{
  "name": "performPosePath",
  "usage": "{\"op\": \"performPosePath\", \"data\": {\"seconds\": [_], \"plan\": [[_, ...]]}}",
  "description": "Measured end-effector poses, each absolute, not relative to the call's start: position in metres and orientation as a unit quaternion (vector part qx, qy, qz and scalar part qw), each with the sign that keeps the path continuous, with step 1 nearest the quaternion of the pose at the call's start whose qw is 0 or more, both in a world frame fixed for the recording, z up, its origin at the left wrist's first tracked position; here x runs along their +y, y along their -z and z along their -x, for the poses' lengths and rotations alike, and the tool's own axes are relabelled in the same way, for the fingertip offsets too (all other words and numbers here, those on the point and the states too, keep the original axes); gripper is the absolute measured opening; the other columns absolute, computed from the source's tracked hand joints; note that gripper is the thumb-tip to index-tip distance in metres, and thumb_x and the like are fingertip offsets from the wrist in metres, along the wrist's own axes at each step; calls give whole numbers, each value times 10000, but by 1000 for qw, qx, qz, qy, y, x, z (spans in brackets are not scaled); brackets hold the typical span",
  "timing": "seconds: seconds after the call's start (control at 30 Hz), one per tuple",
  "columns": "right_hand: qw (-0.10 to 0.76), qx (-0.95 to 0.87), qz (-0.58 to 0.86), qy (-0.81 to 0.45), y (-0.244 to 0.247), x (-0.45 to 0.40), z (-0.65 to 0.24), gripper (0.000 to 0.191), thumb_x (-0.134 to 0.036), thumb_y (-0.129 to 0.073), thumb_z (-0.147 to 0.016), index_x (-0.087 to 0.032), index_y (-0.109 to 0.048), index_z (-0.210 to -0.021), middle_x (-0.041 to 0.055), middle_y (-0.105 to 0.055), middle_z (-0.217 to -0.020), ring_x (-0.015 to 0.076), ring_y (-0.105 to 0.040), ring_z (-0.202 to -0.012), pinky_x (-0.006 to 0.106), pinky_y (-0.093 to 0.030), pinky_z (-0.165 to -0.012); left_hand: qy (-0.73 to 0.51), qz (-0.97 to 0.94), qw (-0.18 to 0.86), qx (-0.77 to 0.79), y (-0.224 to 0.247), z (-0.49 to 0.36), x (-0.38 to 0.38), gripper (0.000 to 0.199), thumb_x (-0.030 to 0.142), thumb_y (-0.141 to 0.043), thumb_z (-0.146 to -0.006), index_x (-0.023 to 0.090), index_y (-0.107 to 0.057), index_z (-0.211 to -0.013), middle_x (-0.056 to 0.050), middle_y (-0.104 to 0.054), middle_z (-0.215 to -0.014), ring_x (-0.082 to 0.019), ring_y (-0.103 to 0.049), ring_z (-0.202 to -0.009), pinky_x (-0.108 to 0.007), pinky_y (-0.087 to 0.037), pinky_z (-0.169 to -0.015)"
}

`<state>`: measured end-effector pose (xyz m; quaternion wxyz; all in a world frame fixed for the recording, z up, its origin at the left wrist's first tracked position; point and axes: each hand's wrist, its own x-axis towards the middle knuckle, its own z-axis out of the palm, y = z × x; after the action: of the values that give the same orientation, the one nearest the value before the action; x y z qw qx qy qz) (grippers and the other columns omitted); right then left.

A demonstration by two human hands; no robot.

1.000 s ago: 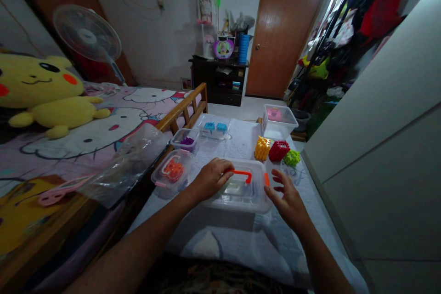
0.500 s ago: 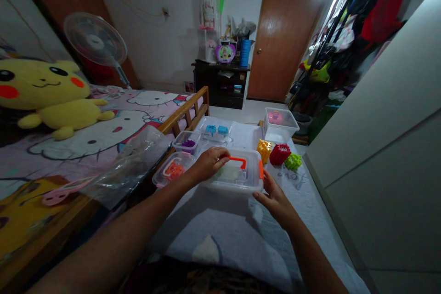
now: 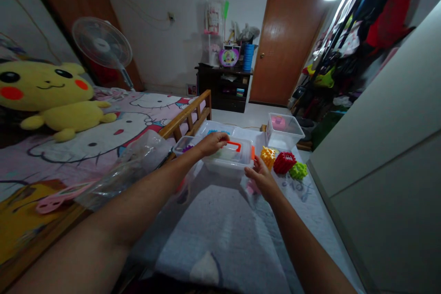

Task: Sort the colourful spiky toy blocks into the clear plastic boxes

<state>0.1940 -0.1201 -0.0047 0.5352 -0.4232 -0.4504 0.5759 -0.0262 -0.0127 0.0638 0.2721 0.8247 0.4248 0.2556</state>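
Note:
A clear plastic box [image 3: 223,165] with a lid, an orange handle [image 3: 233,145] and an orange side latch [image 3: 252,152] is between my hands. My left hand [image 3: 214,143] is closed over the left part of the lid, fingertips at the handle's end. My right hand [image 3: 261,175] grips the box's right side by the latch, thumb toward me. Just below that hand lies a small pink piece [image 3: 252,187], partly hidden. Yellow [image 3: 268,156], red [image 3: 284,162] and lime green [image 3: 298,171] bundles of plastic pieces sit to the right.
Behind my left arm are a small container [image 3: 182,143] with purple pieces and a tray of blue pieces [image 3: 217,132]. An open clear bin [image 3: 285,132] holds something pink at the back right. A wooden bed rail [image 3: 188,117] borders the left; a pale cabinet [image 3: 389,147] borders the right.
Both hands have moved the box away from me and slightly left. The pink piece has come into view by my right hand, and my left arm now covers much of the container with orange pieces.

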Motion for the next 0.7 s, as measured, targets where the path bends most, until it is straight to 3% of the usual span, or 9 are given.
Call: {"op": "performPosePath", "data": {"seconds": [0.43, 0.7], "plan": [[514, -446, 448, -579, 4, -97, -185, 736, -482, -813, -627, -249, -556, -1276, 94, -671, -1231, 252, -667, -1046, 322, -549, -803, -284, -794, 312, 437, -43, 34, 14, 152, 209, -548, -729, 157, -674, -797, -17, -671, -787, -169, -602, -757, -287, -492, -784], [513, -449, 467, -563, 14, -88, -180, 679, -468, -801, -662, -263, -562, -1264, 73, -666, -1203, 224, -657, -994, 323, -530, -780, -296, -791, 298, 444, -38, 41, 23, 184, 200, -524, -721, 162, -675, -818, -13, -665, -778, -168, -598, -752, -281, -493, -751]]}}
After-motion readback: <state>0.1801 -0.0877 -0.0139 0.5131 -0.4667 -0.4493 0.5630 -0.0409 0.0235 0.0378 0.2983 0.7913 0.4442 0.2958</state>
